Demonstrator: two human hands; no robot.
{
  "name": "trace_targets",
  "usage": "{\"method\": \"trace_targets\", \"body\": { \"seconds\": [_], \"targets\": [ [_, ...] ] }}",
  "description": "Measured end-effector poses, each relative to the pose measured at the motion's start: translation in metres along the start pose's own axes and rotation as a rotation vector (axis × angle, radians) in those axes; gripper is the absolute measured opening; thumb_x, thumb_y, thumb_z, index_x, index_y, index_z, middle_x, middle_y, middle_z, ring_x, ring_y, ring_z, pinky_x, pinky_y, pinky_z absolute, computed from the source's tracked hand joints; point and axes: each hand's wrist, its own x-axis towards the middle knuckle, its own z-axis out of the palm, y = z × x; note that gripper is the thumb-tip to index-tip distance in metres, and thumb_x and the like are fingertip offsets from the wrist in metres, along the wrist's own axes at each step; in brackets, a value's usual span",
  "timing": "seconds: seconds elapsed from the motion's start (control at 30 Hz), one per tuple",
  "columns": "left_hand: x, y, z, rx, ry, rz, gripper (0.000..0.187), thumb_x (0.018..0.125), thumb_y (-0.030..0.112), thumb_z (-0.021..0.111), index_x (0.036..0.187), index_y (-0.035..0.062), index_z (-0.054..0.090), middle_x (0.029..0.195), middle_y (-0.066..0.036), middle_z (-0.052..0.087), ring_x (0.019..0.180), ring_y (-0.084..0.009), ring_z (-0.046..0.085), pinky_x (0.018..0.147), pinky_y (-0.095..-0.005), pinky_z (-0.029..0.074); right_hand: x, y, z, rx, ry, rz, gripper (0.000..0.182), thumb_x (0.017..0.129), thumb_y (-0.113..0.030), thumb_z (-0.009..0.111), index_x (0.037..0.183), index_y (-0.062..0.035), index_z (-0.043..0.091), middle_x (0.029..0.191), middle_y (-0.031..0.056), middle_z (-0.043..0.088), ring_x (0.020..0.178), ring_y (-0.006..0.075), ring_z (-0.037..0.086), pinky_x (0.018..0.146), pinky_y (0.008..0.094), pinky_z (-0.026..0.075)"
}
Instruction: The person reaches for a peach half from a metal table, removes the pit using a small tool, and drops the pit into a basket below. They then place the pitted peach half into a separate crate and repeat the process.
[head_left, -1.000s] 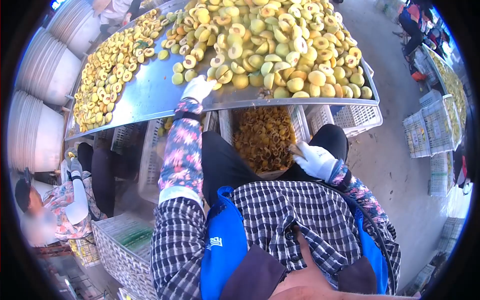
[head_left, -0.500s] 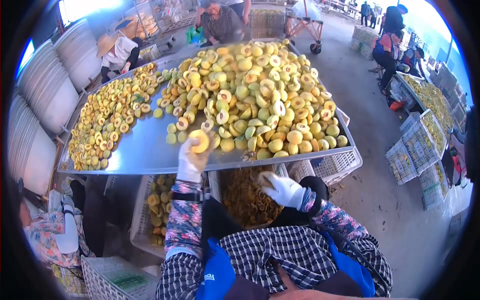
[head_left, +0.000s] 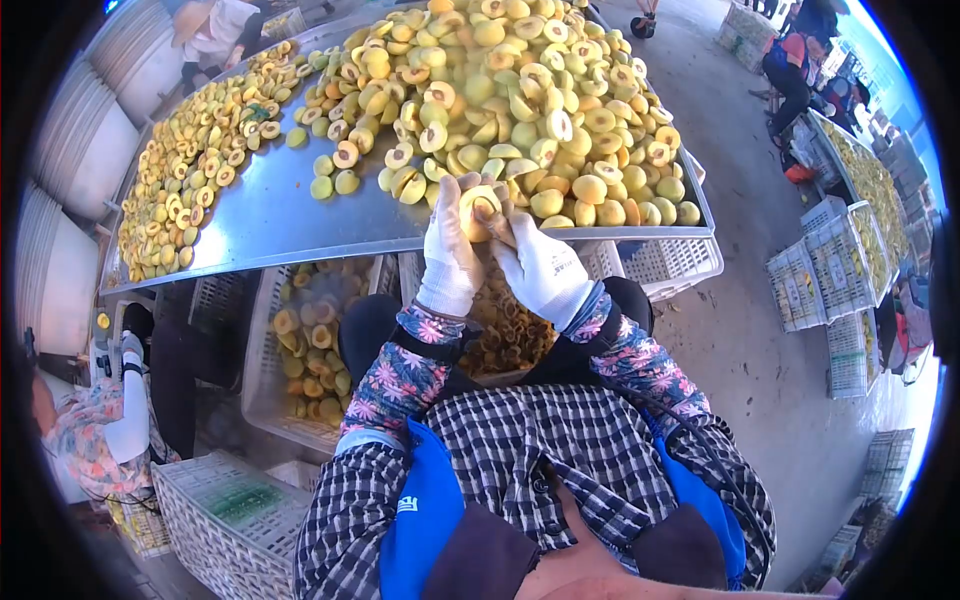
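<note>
My left hand (head_left: pixel 450 258), in a white glove with soiled fingertips, is closed around a halved yellow fruit (head_left: pixel 470 212), apparently a peach or apricot, at the table's near edge. Its cut face is turned towards my right hand (head_left: pixel 545 268), also gloved. The right fingertips press together at the brown centre of the fruit half; whether they hold a small tool or the stone, I cannot make out. Just beyond my hands, a large heap of halved fruit (head_left: pixel 560 120) covers much of the metal table (head_left: pixel 300 220). Brown scraps (head_left: pixel 512 325) lie below my hands, between my knees.
A crate (head_left: pixel 258 385) of fruit halves stands below the table to the left. Another pile of halves (head_left: pixel 190 180) lies on the table's left side. A co-worker's sleeve (head_left: pixel 132 440) shows at lower left. Stacked crates (head_left: pixel 835 265) stand on the right.
My right hand has come up from above the scraps to the fruit half in my left hand. My left hand has moved right and slightly up. The view has tilted downwards.
</note>
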Motion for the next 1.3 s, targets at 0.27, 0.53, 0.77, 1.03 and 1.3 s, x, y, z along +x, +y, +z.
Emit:
{"method": "trace_targets", "body": {
  "seconds": [0.27, 0.53, 0.77, 1.03, 1.3],
  "targets": [
    [-0.004, 0.013, -0.001, 0.296, 0.006, -0.144, 0.047, 0.097, 0.045, 0.049, 0.105, -0.001, 0.057, 0.102, -0.014, 0.064, 0.093, -0.0247, 0.064, 0.084, -0.0343, 0.053, -0.006, 0.017, -0.008, -0.139, -0.202, -0.137, 0.037, 0.092, -0.027, 0.055, 0.116, -0.0017, 0.046, 0.082, 0.0193, 0.064, 0.076, 0.0382, 0.064, 0.064, 0.0451, 0.052],
    [-0.001, 0.011, -0.009, 0.562, -0.1, -0.267, 0.046, 0.097, 0.043, 0.051, 0.098, -0.0016, 0.063, 0.092, -0.011, 0.067, 0.081, -0.0166, 0.065, 0.072, -0.0273, 0.053, -0.025, 0.031, 0.004, 0.213, -0.219, 0.009, 0.041, 0.091, -0.025, 0.058, 0.119, -0.0002, 0.041, 0.085, 0.0255, 0.063, 0.079, 0.0428, 0.063, 0.068, 0.0469, 0.05],
    [0.001, 0.0, -0.005, 0.599, -0.08, -0.15, 0.039, 0.095, 0.037, 0.058, 0.095, -0.0016, 0.065, 0.09, -0.009, 0.068, 0.075, -0.0141, 0.064, 0.069, -0.0255, 0.052, -0.011, 0.038, -0.018, -0.146, -0.208, -0.156, 0.029, 0.088, -0.024, 0.061, 0.104, -0.0038, 0.048, 0.084, 0.0166, 0.063, 0.077, 0.0347, 0.064, 0.063, 0.0425, 0.051],
    [-0.006, 0.001, 0.002, 0.587, -0.066, -0.167, 0.037, 0.095, 0.034, 0.059, 0.098, -0.0024, 0.064, 0.09, -0.01, 0.068, 0.076, -0.0157, 0.065, 0.068, -0.0256, 0.053, -0.02, 0.036, -0.013, -0.053, -0.239, -0.069, 0.027, 0.089, -0.022, 0.06, 0.103, -0.0033, 0.047, 0.084, 0.0182, 0.063, 0.078, 0.0374, 0.064, 0.064, 0.0446, 0.051],
    [-0.006, 0.005, 0.006, 0.544, -0.146, -0.186, 0.039, 0.095, 0.037, 0.058, 0.099, -0.0017, 0.063, 0.092, -0.013, 0.067, 0.077, -0.022, 0.067, 0.068, -0.0316, 0.055, -0.023, 0.021, -0.023, 1.068, -0.46, 0.466, 0.03, 0.099, -0.034, 0.05, 0.113, -0.0077, 0.045, 0.066, -0.0021, 0.047, 0.048, 0.008, 0.043, 0.043, 0.0222, 0.034]
  ]
}}
